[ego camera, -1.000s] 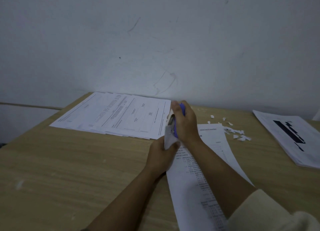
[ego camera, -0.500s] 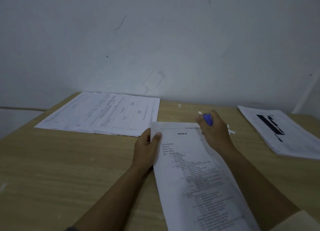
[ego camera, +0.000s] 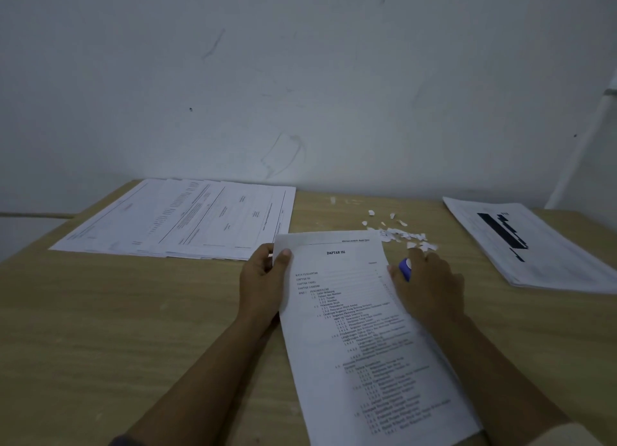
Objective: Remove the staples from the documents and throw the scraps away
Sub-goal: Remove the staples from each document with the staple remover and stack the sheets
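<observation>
Papers (ego camera: 187, 218) lay fanned out flat on the far left of the desk (ego camera: 117, 328), printed sides up. Just right of them the left hand (ego camera: 263, 282) pinched the left edge of the document (ego camera: 360, 328) near its top corner, with the thumb on the page and the fingers behind it. The document lay in the middle, white and densely printed under the heading DAFTAR ISI. Its long axis ran from the person toward the wall, the far end leaning a little left. No staple could be made out along its top in the dim light. On its right edge rested the right hand (ego camera: 430, 285), fingers curled round a blue tool (ego camera: 405, 268), probably the staple remover and mostly hidden in the grip. The scraps (ego camera: 404, 237), small torn white bits, lay scattered just beyond that hand, beside the document's top right corner. The right hand was therefore much the nearer for gathering them. Farther right sat another stack (ego camera: 534, 245), well apart.
</observation>
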